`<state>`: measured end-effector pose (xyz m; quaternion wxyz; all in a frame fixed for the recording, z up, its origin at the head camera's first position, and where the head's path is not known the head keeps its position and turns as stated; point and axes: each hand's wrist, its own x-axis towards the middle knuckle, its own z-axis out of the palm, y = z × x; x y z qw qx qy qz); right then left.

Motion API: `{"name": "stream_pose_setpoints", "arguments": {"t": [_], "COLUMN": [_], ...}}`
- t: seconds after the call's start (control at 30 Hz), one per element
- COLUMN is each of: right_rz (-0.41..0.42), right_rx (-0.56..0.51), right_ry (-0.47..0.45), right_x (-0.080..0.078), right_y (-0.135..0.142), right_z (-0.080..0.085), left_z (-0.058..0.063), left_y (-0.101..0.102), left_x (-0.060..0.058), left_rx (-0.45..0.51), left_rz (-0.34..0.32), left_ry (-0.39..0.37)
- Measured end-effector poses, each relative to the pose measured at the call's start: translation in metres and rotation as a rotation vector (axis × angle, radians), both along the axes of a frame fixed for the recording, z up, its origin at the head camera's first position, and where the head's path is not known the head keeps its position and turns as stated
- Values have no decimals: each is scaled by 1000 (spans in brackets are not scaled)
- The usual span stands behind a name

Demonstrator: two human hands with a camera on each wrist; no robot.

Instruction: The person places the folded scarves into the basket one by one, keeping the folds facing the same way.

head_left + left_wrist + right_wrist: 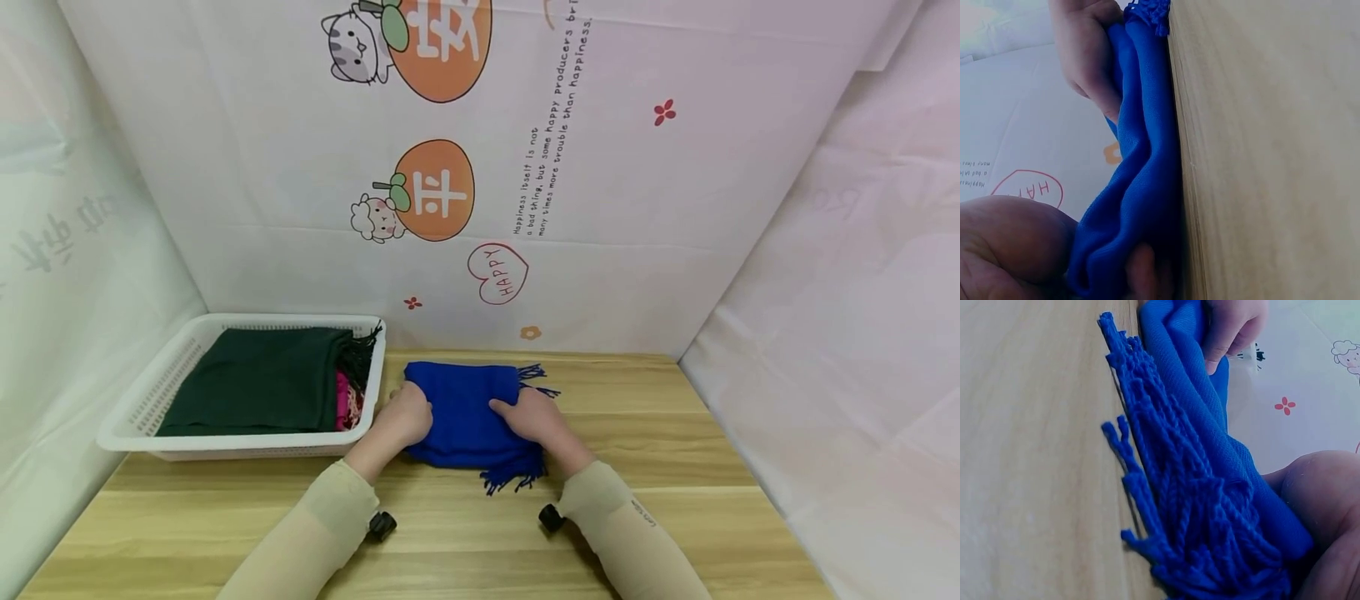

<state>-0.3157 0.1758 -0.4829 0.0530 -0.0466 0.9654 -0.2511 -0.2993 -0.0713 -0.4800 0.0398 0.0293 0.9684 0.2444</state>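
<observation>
A folded blue scarf point(468, 417) with fringes along its right side lies on the wooden table. At its left edge my left hand point(408, 414) grips the cloth, thumb on top. In the left wrist view one of its fingertips point(1141, 269) shows against the lower side of the folds. My right hand point(534, 414) holds the fringed right edge, its thumb lying over the upper layer. Thick twisted fringe point(1191, 512) hangs beside that hand in the right wrist view, and several strands spread onto the wood.
Left of the scarf stands a white plastic basket point(258, 443). Inside it lie a folded dark green scarf point(255, 379) and a pink one point(343, 402) partly hidden underneath. A printed white cloth wall point(600, 292) rises behind the wooden tabletop point(637, 417), with white sheets at both sides.
</observation>
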Motion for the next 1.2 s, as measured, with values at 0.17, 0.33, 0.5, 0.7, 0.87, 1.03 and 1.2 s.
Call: {"name": "stream_pose_setpoints", "arguments": {"t": [0.17, 0.33, 0.5, 0.7, 0.87, 1.03, 1.2], "right_rz": [-2, 5, 17, 14, 9, 16, 16], "right_rx": [-9, -18, -40, -60, -81, -88, -106], "right_ry": [0, 16, 39, 53, 73, 93, 103], "right_x": [-1, -1, 0, -2, -2, 1, 2], "right_y": [0, 0, 1, 1, 1, 1, 1], "right_z": [-1, -1, 0, -2, 1, 5, 9], "left_z": [-2, -1, 1, 2, 4, -3, -12], "left_y": [-2, -2, -1, -1, 1, -1, -1], "left_x": [2, 3, 5, 7, 7, 2, -6], "left_rx": [12, 11, 37, 63, 89, 124, 136], "left_rz": [-19, -27, -28, -19, -11, -18, -24], "left_ry": [50, 43, 37, 50, 79, 95, 134]}}
